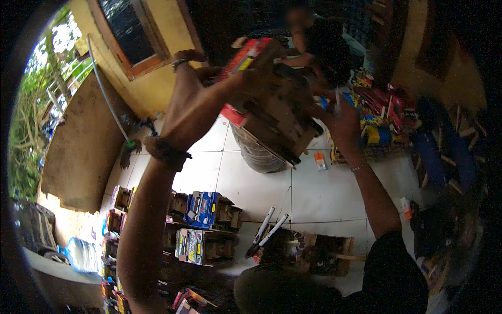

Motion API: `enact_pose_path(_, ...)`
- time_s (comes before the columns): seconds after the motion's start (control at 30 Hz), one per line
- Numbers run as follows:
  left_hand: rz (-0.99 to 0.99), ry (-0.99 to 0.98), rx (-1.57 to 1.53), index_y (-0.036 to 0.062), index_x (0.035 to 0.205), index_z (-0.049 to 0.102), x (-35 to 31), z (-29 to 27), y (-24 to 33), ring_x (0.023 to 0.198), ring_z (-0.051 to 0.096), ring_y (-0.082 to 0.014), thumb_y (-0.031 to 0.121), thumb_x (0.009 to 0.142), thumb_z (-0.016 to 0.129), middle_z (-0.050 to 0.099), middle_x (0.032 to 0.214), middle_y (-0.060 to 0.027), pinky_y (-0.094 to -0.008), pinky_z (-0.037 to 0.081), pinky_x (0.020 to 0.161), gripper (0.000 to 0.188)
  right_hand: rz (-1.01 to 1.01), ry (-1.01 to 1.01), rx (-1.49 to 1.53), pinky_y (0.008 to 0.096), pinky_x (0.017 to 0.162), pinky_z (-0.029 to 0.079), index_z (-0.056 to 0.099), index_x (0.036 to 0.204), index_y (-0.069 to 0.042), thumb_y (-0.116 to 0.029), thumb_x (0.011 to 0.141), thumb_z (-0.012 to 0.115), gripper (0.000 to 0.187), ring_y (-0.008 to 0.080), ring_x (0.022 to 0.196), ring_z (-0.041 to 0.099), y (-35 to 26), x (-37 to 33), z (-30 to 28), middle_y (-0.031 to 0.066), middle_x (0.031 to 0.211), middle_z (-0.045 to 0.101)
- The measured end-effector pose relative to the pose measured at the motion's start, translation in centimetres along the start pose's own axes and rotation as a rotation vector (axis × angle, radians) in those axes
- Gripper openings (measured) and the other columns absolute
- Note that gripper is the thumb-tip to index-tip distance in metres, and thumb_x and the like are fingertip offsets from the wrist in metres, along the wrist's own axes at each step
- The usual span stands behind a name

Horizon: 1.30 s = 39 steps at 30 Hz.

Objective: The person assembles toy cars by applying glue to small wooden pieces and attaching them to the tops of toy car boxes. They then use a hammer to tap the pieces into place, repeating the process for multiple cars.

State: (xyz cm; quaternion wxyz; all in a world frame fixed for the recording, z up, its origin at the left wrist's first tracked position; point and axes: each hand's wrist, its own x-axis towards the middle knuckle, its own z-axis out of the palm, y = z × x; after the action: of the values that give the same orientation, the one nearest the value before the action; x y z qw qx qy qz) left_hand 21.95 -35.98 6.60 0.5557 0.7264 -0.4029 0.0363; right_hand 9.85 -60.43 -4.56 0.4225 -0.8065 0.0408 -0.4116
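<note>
A wooden toy truck (285,112) is held up in front of me, tilted, with its bare brown underside toward me and a red and yellow side panel on the left. My left hand (201,97) grips it along the red panel, thumb across the near side, fingers behind. At the truck's right end my right hand (341,123) holds on with bent fingers, which are partly smeared. A thin whitish thing shows by those fingers; its kind is unclear. Beneath the truck stands a round, greyish wrapped bundle (260,149) on the white tiles.
Across from me sits a person in dark clothes (327,47). Colourful toy trucks (384,112) are heaped at the right. Rows of finished trucks (203,209) stand at the lower left. Two white markers (269,227) and an orange and white small packet (320,161) lie on the floor.
</note>
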Motion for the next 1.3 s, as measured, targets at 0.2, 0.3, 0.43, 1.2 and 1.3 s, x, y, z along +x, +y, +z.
enact_pose_path(0.2, 0.042, -0.15, -0.008, -0.0148, 0.135, 0.021, 0.5, 2.1, -3.9, 0.112, 0.059, -0.0376, 0.053, 0.075, 0.078, 0.056, 0.119, -0.0336, -0.0407, 0.049, 0.096, 0.107, -0.239, 0.049, -0.359, 0.0382, 0.074, 0.054, 0.067, 0.113, 0.0, -0.016, 0.079, 0.076, 0.038, 0.028, 0.085, 0.07, 4.5, -1.6, -1.6, 0.018, 0.099, 0.071)
enact_pose_path(0.3, 0.108, -0.268, 0.004, -0.011, 0.137, 0.026, 1.7, 4.0, -5.3, 0.117, 0.057, -0.038, 0.059, 0.075, 0.075, 0.055, 0.122, -0.032, -0.0421, 0.046, 0.1, 0.105, -0.213, 0.203, -0.512, 0.0375, 0.074, 0.053, 0.067, 0.106, 0.003, -0.016, 0.081, 0.075, 0.032, 0.0274, 0.085, 0.069, 7.5, -3.4, -1.9, 0.0194, 0.095, 0.07)
enact_pose_path(0.43, 0.236, -0.15, 0.062, -0.0023, 0.137, 0.04, 1.1, 3.0, -6.7, 0.123, 0.053, -0.0359, 0.064, 0.079, 0.069, 0.055, 0.13, -0.0233, -0.0443, 0.043, 0.104, 0.093, -0.014, 0.13, -0.356, 0.0376, 0.071, 0.051, 0.066, 0.101, 0.006, -0.015, 0.086, 0.071, 0.026, 0.0254, 0.078, 0.066, 11.8, -6.2, -3.7, 0.0173, 0.088, 0.07)
enact_pose_path(1.2, -0.886, -0.311, -0.106, 0.007, 0.15, 0.015, -30.9, -8.9, -1.3, 0.135, 0.041, -0.0353, 0.017, 0.078, 0.082, 0.037, 0.148, -0.023, -0.0449, 0.038, 0.108, 0.1, 0.806, -0.394, -0.392, 0.0436, 0.099, 0.044, 0.055, 0.119, 0.016, -0.05, 0.078, 0.074, 0.08, 0.0385, 0.114, 0.057, 38.2, -16.1, 2.6, 0.0317, 0.125, 0.057)
enact_pose_path(1.3, -0.853, -0.369, -0.035, 0.0038, 0.149, 0.018, -31.8, -9.3, -0.7, 0.134, 0.043, -0.0351, 0.019, 0.079, 0.082, 0.039, 0.147, -0.0216, -0.0449, 0.041, 0.106, 0.096, 0.813, -0.473, -0.474, 0.0452, 0.094, 0.047, 0.055, 0.12, 0.014, -0.051, 0.079, 0.072, 0.079, 0.0386, 0.105, 0.061, 41.3, -16.3, 3.5, 0.0303, 0.116, 0.061)
